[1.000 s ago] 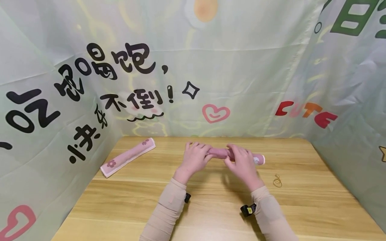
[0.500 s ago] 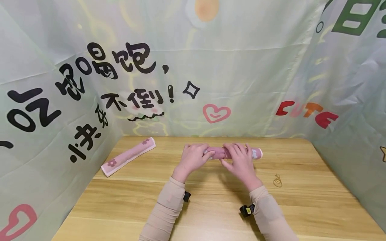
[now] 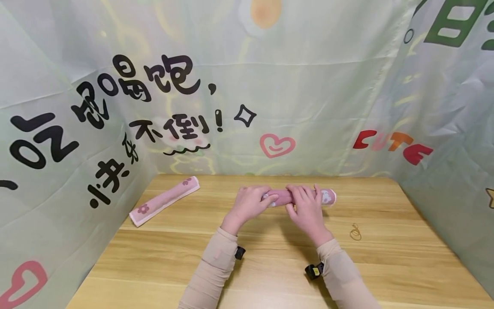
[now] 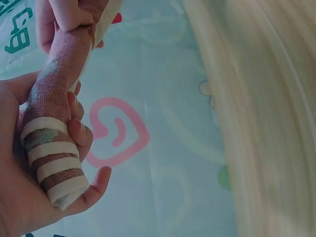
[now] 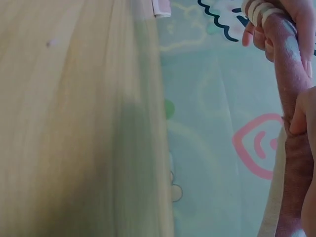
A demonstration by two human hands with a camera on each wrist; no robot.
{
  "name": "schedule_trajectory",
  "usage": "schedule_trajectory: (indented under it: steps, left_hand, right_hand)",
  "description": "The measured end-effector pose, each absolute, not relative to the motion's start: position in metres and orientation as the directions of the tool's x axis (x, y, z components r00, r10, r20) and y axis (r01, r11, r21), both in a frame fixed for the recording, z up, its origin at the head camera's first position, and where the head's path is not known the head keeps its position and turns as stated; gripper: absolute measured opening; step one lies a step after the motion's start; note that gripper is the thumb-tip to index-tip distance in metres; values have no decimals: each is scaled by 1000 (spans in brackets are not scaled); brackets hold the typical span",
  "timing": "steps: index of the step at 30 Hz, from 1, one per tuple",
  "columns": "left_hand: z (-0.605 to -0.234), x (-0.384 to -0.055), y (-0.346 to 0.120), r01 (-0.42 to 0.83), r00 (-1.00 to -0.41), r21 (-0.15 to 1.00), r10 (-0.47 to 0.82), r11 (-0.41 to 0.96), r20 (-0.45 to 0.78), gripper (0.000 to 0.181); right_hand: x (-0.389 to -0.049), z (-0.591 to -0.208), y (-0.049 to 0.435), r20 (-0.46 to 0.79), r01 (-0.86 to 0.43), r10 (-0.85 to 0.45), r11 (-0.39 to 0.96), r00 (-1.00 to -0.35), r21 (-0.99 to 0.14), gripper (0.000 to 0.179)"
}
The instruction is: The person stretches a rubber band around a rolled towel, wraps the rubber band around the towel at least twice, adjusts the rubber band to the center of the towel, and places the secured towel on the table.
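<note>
Both hands hold a rolled-up pink towel [image 3: 281, 197] with white edges and pale blue patches, above the far part of the table. My left hand [image 3: 250, 204] curls round its left end, where the left wrist view shows spiral white stripes on the roll [image 4: 57, 153]. Farther right, my right hand [image 3: 308, 208] grips the roll, fingers over the top. The towel's right end with a white rim sticks out past that hand. By the right thumb, the right wrist view shows the roll [image 5: 289, 69] pinched in, with a thin brown line round it.
A second pink towel [image 3: 164, 201], folded into a strip with flower prints, lies at the table's back left. Thin tan rubber bands [image 3: 355, 231] lie right of the right hand. Printed cloth [image 3: 320, 98] walls stand behind and beside the wooden table [image 3: 270, 279].
The towel roll and right hand have shifted slightly left since a second ago, and more of the patterned right end shows. The left hand stays near its place with its thumb lying along the roll.
</note>
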State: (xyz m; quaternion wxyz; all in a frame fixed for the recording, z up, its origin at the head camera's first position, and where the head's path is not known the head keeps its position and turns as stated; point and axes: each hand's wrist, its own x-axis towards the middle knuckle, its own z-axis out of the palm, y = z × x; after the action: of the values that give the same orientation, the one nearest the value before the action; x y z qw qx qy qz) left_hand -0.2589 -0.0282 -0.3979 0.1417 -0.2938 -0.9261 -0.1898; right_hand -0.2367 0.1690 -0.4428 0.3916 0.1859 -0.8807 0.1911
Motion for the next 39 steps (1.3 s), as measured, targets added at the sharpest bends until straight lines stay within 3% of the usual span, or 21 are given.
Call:
schedule_trajectory:
  steps: [13, 18, 24, 31, 35, 39]
  left_hand:
    - [-398, -261, -35, 553, -811, 263, 440, 790, 385, 35]
    - [-401, -259, -29, 550, -775, 149, 436, 822, 457, 39]
    - [-404, -257, -26, 593, -681, -5, 504, 805, 531, 44]
    - [-407, -258, -26, 626, -643, -38, 544, 779, 539, 39]
    - [-406, -259, -28, 633, -665, -19, 556, 774, 498, 33]
    - [-404, -259, -30, 628, -720, 64, 547, 776, 427, 34]
  right_hand:
    - [-239, -439, 183, 680, -547, -287, 813, -675, -200, 46]
    - [-239, -438, 184, 617, -508, -258, 819, -744, -269, 45]
    - [-238, -435, 187, 580, -499, -234, 791, -781, -353, 40]
    - [-235, -427, 193, 402, -436, -232, 715, -886, -547, 35]
    - [-234, -425, 195, 410, -476, -271, 674, -871, -565, 35]
    - [-236, -428, 196, 529, -610, -333, 590, -781, -529, 32]
